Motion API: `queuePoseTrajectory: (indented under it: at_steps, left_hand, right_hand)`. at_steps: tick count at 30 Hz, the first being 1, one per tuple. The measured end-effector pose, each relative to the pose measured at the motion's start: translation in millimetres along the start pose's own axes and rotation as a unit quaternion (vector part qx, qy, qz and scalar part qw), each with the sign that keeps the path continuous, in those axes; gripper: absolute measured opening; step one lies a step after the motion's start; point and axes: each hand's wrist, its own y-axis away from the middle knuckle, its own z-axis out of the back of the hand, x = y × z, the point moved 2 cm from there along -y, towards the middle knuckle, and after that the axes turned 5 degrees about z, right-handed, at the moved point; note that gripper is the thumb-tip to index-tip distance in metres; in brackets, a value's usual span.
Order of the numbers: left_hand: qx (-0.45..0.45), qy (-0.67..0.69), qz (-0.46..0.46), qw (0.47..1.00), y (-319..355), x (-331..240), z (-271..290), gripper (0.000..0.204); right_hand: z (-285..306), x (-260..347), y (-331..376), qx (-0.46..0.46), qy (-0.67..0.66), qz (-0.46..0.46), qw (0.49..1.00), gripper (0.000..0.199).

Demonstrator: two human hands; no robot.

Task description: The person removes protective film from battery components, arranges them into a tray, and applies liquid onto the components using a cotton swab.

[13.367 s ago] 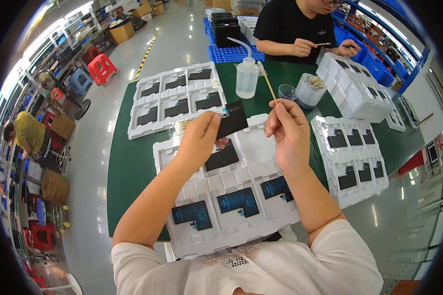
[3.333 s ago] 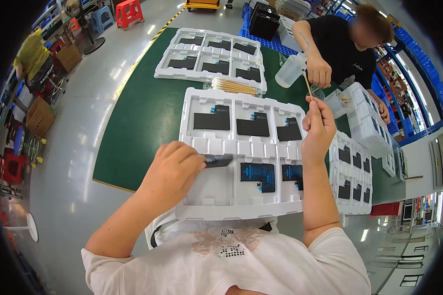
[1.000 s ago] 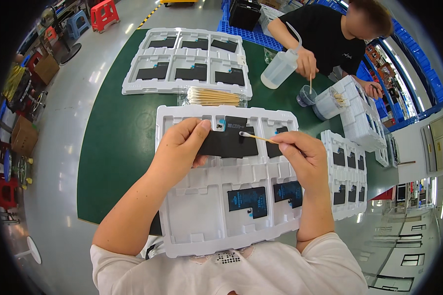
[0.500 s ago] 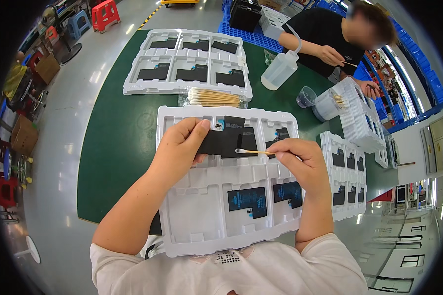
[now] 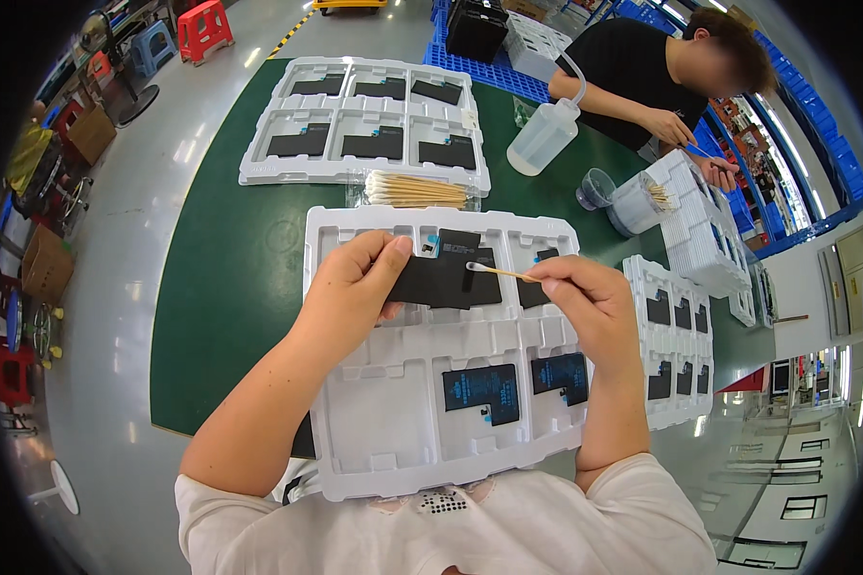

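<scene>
Between thumb and fingers, my left hand [image 5: 358, 278] grips a black L-shaped phone battery [image 5: 430, 281] by its left end, over the near white tray [image 5: 379, 484]. My right hand [image 5: 585, 299] pinches the stick of a cotton swab [image 5: 504, 274]. The swab's tip, darkened at its end, rests on the battery's face near its right edge, beside a dark wet-looking streak. In the tray under my hands lie more batteries, two of them with blue print [image 5: 481, 395]. The tray's front left compartment [image 5: 379, 407] holds no battery.
Beyond lies a bundle of cotton swabs [image 5: 417, 189], then another battery tray [image 5: 364, 180]. A wash bottle [image 5: 544, 139], a small cup [image 5: 596, 189] and a swab tub [image 5: 636, 203] stand at right, by stacked trays [image 5: 705, 235]. A co-worker [image 5: 633, 72] leans in at far right.
The swab tip has moved up along the battery's face, and my right hand has risen slightly with it. The battery is tilted a little differently. The co-worker's hands have come together.
</scene>
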Motion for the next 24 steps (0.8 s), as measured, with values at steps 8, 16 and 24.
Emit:
queuePoseTrajectory:
  at_steps: [8, 16, 24]
  left_hand:
    - [0.009, 0.0, 0.013, 1.0, 0.9, -0.3, -0.3, 0.032]
    - [0.005, -0.009, -0.001, 1.0, -0.5, 1.7, -0.3, 0.03]
    - [-0.012, -0.001, -0.008, 1.0, -1.4, 3.2, -1.1, 0.028]
  right_hand:
    - [1.3, -1.2, 0.3, 0.007, -0.005, -0.013, 1.0, 0.014]
    - [0.8, -0.3, 1.1, 0.038, -0.005, -0.01, 0.999, 0.014]
    - [1.3, -0.5, 2.2, 0.082, -0.007, -0.005, 0.997, 0.013]
